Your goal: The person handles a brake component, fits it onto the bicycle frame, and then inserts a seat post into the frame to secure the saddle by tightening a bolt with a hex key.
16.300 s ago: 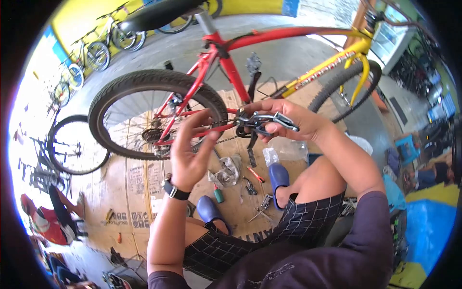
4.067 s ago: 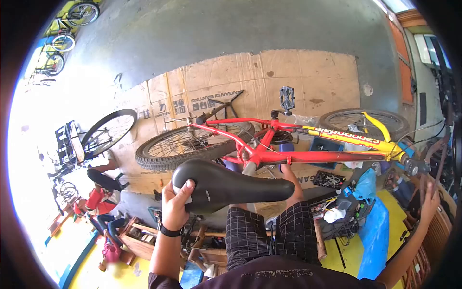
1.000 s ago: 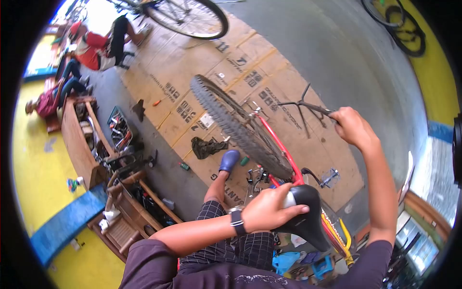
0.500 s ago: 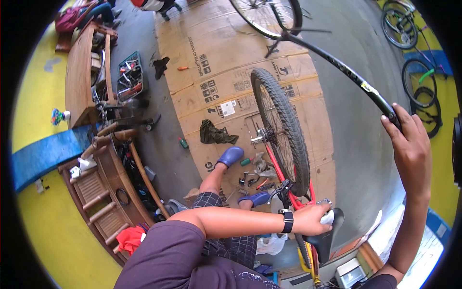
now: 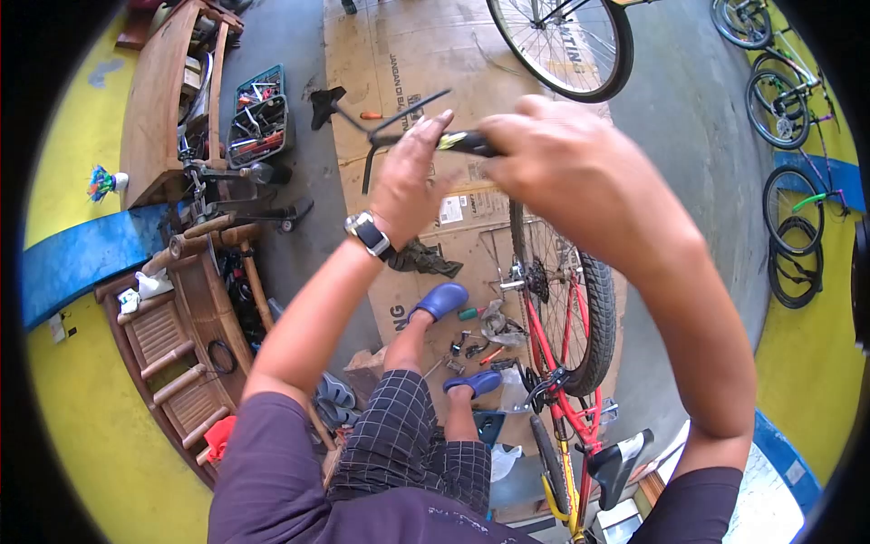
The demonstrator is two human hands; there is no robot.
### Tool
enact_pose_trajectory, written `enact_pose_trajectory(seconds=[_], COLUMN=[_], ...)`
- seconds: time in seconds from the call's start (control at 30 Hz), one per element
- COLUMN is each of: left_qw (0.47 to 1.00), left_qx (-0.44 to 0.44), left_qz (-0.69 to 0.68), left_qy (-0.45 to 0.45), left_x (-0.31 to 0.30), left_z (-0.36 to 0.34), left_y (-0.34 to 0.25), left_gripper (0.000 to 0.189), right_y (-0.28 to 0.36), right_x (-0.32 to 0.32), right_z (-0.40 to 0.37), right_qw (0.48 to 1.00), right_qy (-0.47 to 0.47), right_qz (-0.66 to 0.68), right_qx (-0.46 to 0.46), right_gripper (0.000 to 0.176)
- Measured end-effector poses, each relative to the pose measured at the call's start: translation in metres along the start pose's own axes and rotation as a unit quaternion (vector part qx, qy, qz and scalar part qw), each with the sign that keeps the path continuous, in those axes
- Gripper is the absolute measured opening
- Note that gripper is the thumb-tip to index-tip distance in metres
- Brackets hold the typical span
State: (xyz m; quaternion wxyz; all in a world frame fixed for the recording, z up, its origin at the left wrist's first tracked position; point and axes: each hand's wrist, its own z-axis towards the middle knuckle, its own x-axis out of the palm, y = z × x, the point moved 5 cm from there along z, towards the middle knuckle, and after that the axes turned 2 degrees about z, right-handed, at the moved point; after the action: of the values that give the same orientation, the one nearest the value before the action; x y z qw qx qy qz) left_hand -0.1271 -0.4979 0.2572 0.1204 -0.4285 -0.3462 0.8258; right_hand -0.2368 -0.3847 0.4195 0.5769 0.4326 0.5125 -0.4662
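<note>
Bicycle stand point(image 5: 466, 142), black and pronged, was held aloft at 12 o'clock, prongs toward 11. The right hand point(image 5: 566, 159) was clamped around its tube; the left hand point(image 5: 412, 186), fingers straight, overlapped the shaft, its grip impossible to tell. A red-and-yellow mountain bike point(image 5: 599, 337) sat at 5 o'clock, 2 blue clogs point(image 5: 439, 301) at 6.

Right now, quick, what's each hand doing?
Left hand: at the black pole; grip cannot be told.
Right hand: closed, holding the black pole.
</note>
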Motion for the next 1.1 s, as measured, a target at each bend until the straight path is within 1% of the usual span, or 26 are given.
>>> enact_pose_trajectory(seconds=[0.03, 0.1, 0.17, 0.2, 0.23, 0.3, 0.33, 0.37, 0.4, 0.43, 0.47, 0.5, 0.53, 0.57, 0.63, 0.67, 0.7, 0.77, 0.83, 0.87, 0.97, 1.0, 1.03, 1.07, 1.1], left_qw=[0.998, 0.993, 0.993, 0.99, 0.98, 0.935, 0.924, 0.924, 0.948, 0.944, 0.954, 0.953, 0.954, 0.954, 0.936, 0.924, 0.935, 0.864, 0.827, 0.811, 0.734, 0.722, 0.75, 0.799, 0.844], left_qx=[0.002, 0.005, -0.061, -0.129, -0.194, -0.329, -0.353, -0.355, -0.312, -0.32, -0.288, -0.28, -0.287, -0.294, -0.34, -0.36, -0.328, -0.468, -0.529, -0.556, -0.666, -0.681, -0.652, -0.588, -0.513], left_qz=[-0.024, 0.043, 0.04, 0.011, -0.027, -0.135, -0.146, -0.139, -0.061, -0.083, -0.085, -0.101, -0.071, -0.041, 0.061, 0.002, 0.047, -0.077, -0.086, -0.087, -0.071, -0.092, -0.107, -0.111, -0.103], left_qy=[0.052, 0.11, 0.094, 0.055, 0.047, 0.01, -0.003, -0.007, 0.013, -0.008, -0.026, -0.052, -0.05, -0.047, -0.075, -0.129, -0.13, -0.171, -0.171, -0.16, -0.113, -0.076, -0.025, 0.05, 0.12], left_x=[0.0, -0.008, -0.004, -0.007, -0.003, 0.002, -0.002, -0.007, -0.015, -0.018, -0.022, -0.025, -0.026, -0.028, -0.037, -0.039, -0.042, -0.034, -0.031, -0.03, -0.019, -0.007, 0.008, 0.028, 0.047], left_z=[-0.002, -0.011, -0.041, -0.055, -0.073, -0.117, -0.134, -0.146, -0.137, -0.143, -0.146, -0.149, -0.155, -0.165, -0.189, -0.192, -0.197, -0.19, -0.181, -0.18, -0.196, -0.201, -0.212, -0.21, -0.213], left_y=[0.021, 0.049, 0.094, 0.119, 0.156, 0.25, 0.287, 0.314, 0.307, 0.321, 0.33, 0.334, 0.343, 0.354, 0.382, 0.385, 0.404, 0.396, 0.391, 0.381, 0.365, 0.345, 0.336, 0.282, 0.235], left_gripper=[0.057, 0.039, 0.031, 0.018, 0.017, 0.015, 0.015, 0.015, 0.019, 0.021, 0.021, 0.02, 0.021, 0.022, 0.025, 0.028, 0.029, 0.032, 0.037, 0.046, 0.055, 0.066, 0.073, 0.069, 0.062], right_y=[0.005, 0.009, 0.019, 0.028, 0.043, 0.074, 0.09, 0.107, 0.124, 0.141, 0.158, 0.175, 0.194, 0.211, 0.247, 0.269, 0.29, 0.332, 0.373, 0.393, 0.445, 0.46, 0.476, 0.489, 0.5], right_x=[0.017, 0.061, 0.099, 0.108, 0.115, 0.128, 0.136, 0.14, 0.149, 0.16, 0.172, 0.185, 0.197, 0.205, 0.221, 0.229, 0.234, 0.237, 0.24, 0.242, 0.248, 0.252, 0.257, 0.262, 0.266], right_z=[0.015, 0.039, 0.059, 0.069, 0.073, 0.074, 0.068, 0.054, 0.038, 0.019, -0.002, -0.026, -0.051, -0.076, -0.128, -0.154, -0.178, -0.224, -0.262, -0.278, -0.318, -0.33, -0.34, -0.349, -0.356], right_qw=[1.0, 0.991, 0.983, 0.982, 0.975, 0.947, 0.925, 0.895, 0.867, 0.844, 0.812, 0.793, 0.772, 0.753, 0.708, 0.681, 0.667, 0.637, 0.588, 0.563, 0.519, 0.514, 0.51, 0.508, 0.503], right_qy=[-0.005, 0.04, 0.03, -0.02, -0.066, -0.155, -0.186, -0.199, -0.208, -0.184, -0.156, -0.134, -0.111, -0.098, -0.068, -0.052, -0.031, 0.011, 0.07, 0.098, 0.12, 0.111, 0.102, 0.093, 0.083], right_qz=[0.011, 0.127, 0.18, 0.178, 0.176, 0.209, 0.253, 0.329, 0.388, 0.443, 0.499, 0.52, 0.542, 0.549, 0.561, 0.564, 0.568, 0.571, 0.585, 0.591, 0.593, 0.587, 0.582, 0.577, 0.577], right_qx=[-0.027, -0.012, 0.009, 0.064, 0.121, 0.19, 0.214, 0.225, 0.233, 0.242, 0.26, 0.287, 0.313, 0.349, 0.424, 0.464, 0.481, 0.517, 0.554, 0.569, 0.604, 0.615, 0.625, 0.633, 0.638], right_gripper=[0.009, 0.011, 0.018, 0.027, 0.038, 0.049, 0.047, 0.046, 0.044, 0.043, 0.04, 0.04, 0.04, 0.038, 0.033, 0.03, 0.029, 0.028, 0.029, 0.03, 0.032, 0.032, 0.032, 0.032, 0.033])
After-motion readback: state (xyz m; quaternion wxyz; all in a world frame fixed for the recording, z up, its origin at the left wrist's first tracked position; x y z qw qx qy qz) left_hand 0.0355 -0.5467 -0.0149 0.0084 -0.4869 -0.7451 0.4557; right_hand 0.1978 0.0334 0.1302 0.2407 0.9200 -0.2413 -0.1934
